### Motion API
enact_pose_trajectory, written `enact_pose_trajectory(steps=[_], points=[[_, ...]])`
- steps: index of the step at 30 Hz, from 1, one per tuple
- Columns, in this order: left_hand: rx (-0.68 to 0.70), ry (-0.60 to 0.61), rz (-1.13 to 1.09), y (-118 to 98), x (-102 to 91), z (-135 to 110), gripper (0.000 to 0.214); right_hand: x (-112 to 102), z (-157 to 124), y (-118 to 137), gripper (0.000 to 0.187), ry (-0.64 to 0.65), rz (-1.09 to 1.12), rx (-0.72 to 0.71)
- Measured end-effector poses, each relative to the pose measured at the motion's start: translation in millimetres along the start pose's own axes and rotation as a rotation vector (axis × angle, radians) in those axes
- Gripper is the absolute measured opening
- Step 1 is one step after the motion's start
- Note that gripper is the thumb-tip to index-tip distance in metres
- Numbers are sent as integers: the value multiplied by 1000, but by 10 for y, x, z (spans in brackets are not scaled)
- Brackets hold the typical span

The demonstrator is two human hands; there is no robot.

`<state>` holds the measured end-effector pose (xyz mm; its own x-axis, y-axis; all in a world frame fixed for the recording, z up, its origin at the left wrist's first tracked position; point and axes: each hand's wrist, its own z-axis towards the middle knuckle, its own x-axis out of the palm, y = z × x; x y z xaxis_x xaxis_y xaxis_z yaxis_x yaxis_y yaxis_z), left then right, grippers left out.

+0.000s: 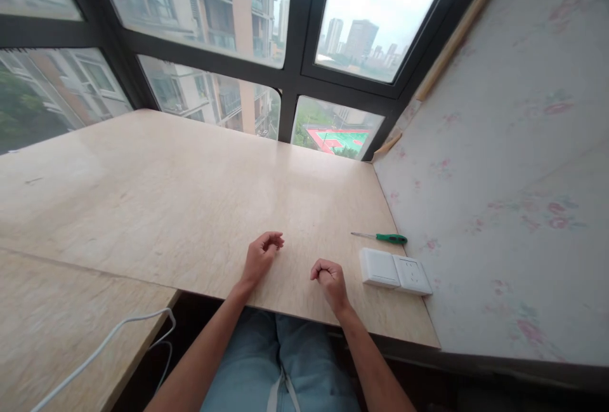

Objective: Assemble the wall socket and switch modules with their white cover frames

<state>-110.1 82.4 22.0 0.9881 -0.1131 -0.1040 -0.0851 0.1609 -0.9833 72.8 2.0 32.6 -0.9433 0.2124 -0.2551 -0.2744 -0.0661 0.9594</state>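
My left hand (264,256) rests over the beige tabletop (200,190) near its front edge. Its fingers are loosely curved and apart, with nothing seen in them. To its right, my right hand (330,280) is closed in a loose fist on the same surface, and no held thing shows. Right of that fist lie two joined white square units: a blank-faced plate (379,266) and a wall socket (412,274) with slots. Just behind them is a screwdriver (391,239) with a green handle, its metal shaft pointing left. Neither hand touches these things.
A wall with floral paper (499,209) bounds the right side. Dark window frames (291,82) stand along the back. At the lower left, a white cable (109,339) runs across a second board (71,317) and hangs over its edge.
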Motion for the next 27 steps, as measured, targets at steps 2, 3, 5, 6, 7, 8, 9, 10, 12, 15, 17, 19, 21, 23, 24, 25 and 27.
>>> enact_pose_trajectory(steps=[2, 3, 5, 6, 7, 8, 9, 10, 12, 15, 17, 19, 21, 23, 24, 25, 27], points=[[-37, -10, -15, -12, -22, -16, 25, 97, 170, -18, 17, 30, -6, -19], [-50, -7, 1, -17, -25, -21, 23, 137, 241, -30, 16, 40, -13, -29], [-64, 4, 45, -25, -24, -23, 18, 199, 334, -54, 15, 62, -30, -51], [-67, 8, 56, -28, -22, -21, 16, 221, 353, -64, 15, 76, -39, -63], [-68, 9, 60, -31, -20, -17, 14, 236, 357, -71, 15, 94, -50, -74], [-68, 11, 60, -33, -19, -12, 13, 246, 347, -76, 16, 113, -60, -86], [-69, 14, 60, -34, -18, -6, 11, 252, 329, -78, 17, 132, -71, -99], [-71, 20, 60, -34, -17, -2, 10, 255, 306, -79, 17, 148, -81, -111], [-73, 40, 62, -34, -16, 1, 9, 257, 263, -79, 18, 166, -98, -133], [-71, 79, 66, -32, -19, -3, 9, 263, 238, -79, 18, 161, -109, -157], [-69, 103, 69, -29, -23, -8, 9, 269, 242, -81, 18, 150, -111, -168], [-66, 121, 73, -28, -25, -15, 9, 272, 250, -85, 18, 144, -110, -176], [-63, 134, 76, -27, -25, -24, 9, 273, 252, -91, 17, 141, -108, -180], [-61, 142, 81, -27, -22, -35, 10, 271, 245, -99, 17, 140, -105, -180], [-60, 143, 84, -27, -20, -41, 10, 270, 240, -103, 17, 138, -104, -179], [-59, 144, 87, -28, -17, -46, 10, 269, 234, -107, 17, 137, -102, -178], [-58, 145, 94, -30, -12, -58, 10, 268, 220, -114, 17, 134, -99, -176]])
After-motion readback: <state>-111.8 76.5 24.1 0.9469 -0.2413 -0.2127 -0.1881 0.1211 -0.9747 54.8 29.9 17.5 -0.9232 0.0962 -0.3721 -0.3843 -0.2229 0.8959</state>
